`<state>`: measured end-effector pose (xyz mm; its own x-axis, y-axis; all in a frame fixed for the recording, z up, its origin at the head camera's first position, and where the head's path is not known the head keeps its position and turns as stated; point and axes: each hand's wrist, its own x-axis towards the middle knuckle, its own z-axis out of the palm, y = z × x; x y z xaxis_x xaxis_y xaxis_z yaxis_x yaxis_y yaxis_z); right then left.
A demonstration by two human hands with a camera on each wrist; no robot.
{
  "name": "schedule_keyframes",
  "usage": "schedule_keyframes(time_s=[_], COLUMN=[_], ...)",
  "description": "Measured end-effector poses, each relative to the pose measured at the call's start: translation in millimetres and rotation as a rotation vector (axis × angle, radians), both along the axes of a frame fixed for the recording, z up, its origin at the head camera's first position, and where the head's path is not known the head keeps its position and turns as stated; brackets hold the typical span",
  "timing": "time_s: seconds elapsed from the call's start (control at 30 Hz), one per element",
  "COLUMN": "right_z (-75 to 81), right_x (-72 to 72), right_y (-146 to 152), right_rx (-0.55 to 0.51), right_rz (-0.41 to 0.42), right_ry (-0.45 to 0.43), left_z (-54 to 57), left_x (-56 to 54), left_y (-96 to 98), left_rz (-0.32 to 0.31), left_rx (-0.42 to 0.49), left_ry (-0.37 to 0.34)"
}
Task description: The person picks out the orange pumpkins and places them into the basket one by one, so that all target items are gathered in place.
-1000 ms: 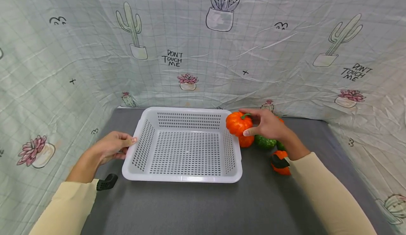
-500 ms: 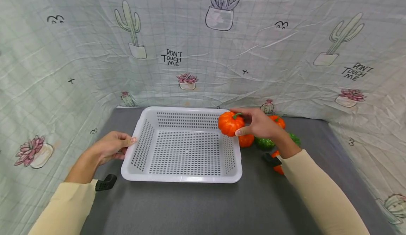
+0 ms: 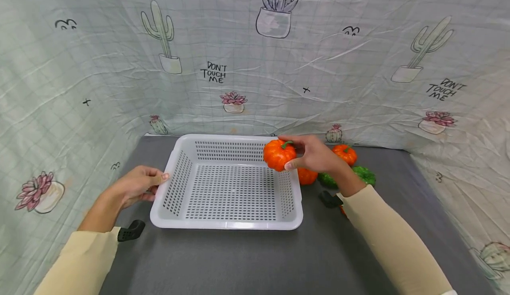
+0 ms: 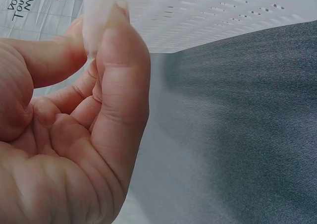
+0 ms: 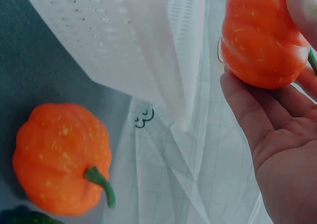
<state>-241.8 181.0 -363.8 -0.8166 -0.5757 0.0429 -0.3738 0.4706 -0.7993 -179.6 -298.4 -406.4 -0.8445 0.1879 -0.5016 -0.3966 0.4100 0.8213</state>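
Note:
A white perforated plastic basket (image 3: 227, 225) stands on the grey table with bare holes showing across its floor. My left hand (image 3: 137, 185) pinches its left rim between thumb and fingers; the left wrist view shows the rim (image 4: 96, 26) caught there. In my right hand (image 3: 312, 153) is a small orange pumpkin (image 3: 279, 155) with a green stem, held above the basket's right end. The right wrist view shows fingers under this pumpkin (image 5: 265, 35) and the thumb over it. A second orange pumpkin (image 3: 307, 176) sits on the table against the basket's right side.
Behind my right forearm lie another orange pumpkin (image 3: 345, 154) and bumpy green vegetables (image 3: 364, 176). An orange thing is mostly hidden under the right sleeve (image 3: 382, 224). A printed cloth (image 3: 255, 74) hangs close behind the basket.
My right hand has carried the pumpkin left, from beside the basket's right rim to over its inside. The left hand keeps its hold on the rim.

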Motion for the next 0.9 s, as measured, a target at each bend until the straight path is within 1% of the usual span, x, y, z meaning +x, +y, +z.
schedule_keyframes(time_s=[0.1, 0.3, 0.4, 0.63, 0.9], right_z=[0.6, -1.1, -0.8, -2.7, -4.2], right_x=[-1.0, -3.0, -3.6, -3.8, -3.3], right_y=[-7.5, -15.5, -18.9, -27.2, -36.0], right_rx=[0.005, 0.040, 0.035, 0.024, 0.045], right_rz=[0.012, 0.021, 0.027, 0.076, 0.072], right_ry=[-0.009, -0.005, -0.012, -0.015, -0.024], left_z=[-1.2, -1.7, -0.9, 1.0, 1.4], left_x=[1.0, 0.7, -0.1, 0.4, 0.4], left_y=[-2.3, -3.2, -2.1, -0.8, -1.3], left_rz=[0.003, 0.002, 0.000, -0.006, -0.008], left_rx=[-0.007, 0.006, 0.009, 0.018, 0.027], left_ry=[0.003, 0.007, 0.006, 0.004, 0.003])
